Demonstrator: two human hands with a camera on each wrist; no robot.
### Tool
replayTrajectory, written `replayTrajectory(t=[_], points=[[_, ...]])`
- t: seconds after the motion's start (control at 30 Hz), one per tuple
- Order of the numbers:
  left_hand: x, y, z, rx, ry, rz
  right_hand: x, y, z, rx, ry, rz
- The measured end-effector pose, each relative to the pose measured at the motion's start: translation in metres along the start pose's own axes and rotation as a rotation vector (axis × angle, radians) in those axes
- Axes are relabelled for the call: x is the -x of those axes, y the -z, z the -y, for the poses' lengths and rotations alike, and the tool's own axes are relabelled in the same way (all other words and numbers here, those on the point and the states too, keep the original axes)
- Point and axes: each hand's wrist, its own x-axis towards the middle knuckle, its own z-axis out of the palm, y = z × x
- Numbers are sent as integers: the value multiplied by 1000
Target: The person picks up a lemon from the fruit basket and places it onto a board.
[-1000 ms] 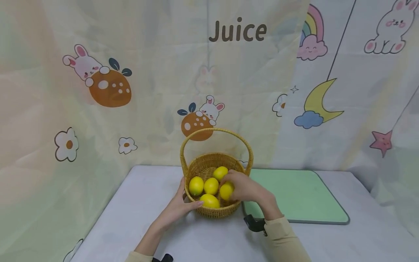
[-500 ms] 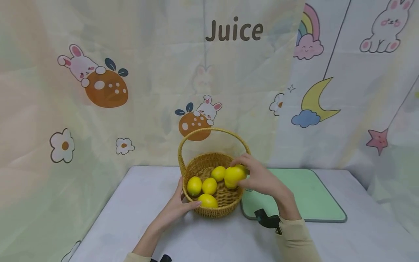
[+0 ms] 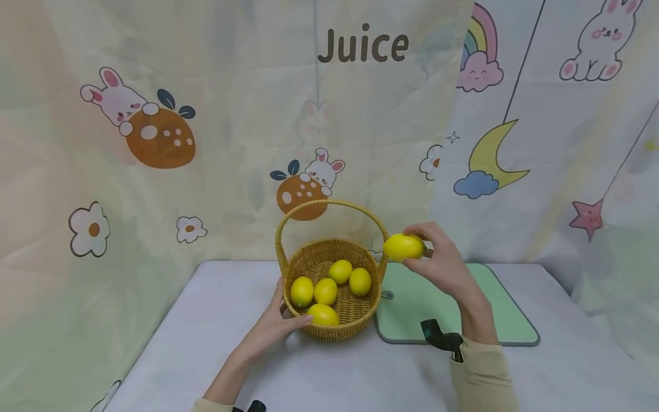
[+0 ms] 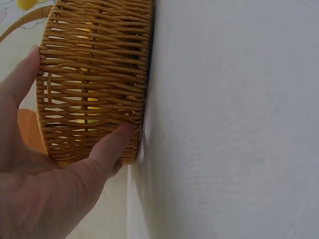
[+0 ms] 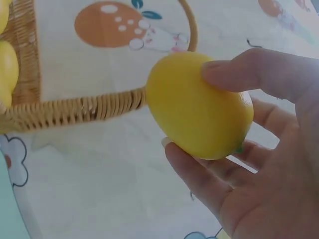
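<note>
A wicker basket [image 3: 332, 333] with a tall arched handle [image 3: 329, 202] stands on the table, and several yellow lemons [image 3: 325, 292] lie inside it. My left hand [image 3: 275, 320] grips its left side, with the thumb at the front rim. In the left wrist view that hand's thumb and fingers press against the woven wall [image 4: 97, 79]. Above the cutting board, to the right of the handle, my right hand [image 3: 445, 260] pinches another lemon [image 3: 403, 248] between thumb and fingers. The right wrist view shows this lemon [image 5: 199, 107] closely, with a small green tip near the palm.
A light green cutting board [image 3: 432, 315] with a grey edge lies flat on the white table [image 3: 216, 303], just right of the basket. A printed cloth [image 3: 231, 114] hangs behind the table.
My right hand has lifted a lemon out of the basket and carried it up and right, past the handle. The left hand stays on the basket. The head view has shifted slightly.
</note>
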Motion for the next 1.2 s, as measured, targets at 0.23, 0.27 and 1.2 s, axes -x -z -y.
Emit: replayTrajectory(t=[0.23, 0.27, 1.2], points=[[0, 0, 2, 14, -1, 7, -3, -1, -18, 87, -73, -58], [0, 0, 2, 9, -2, 6, -3, -2, -22, 99, -82, -62], [1, 0, 2, 10, -15, 1, -13, -77, -109, 133, -351, 9]])
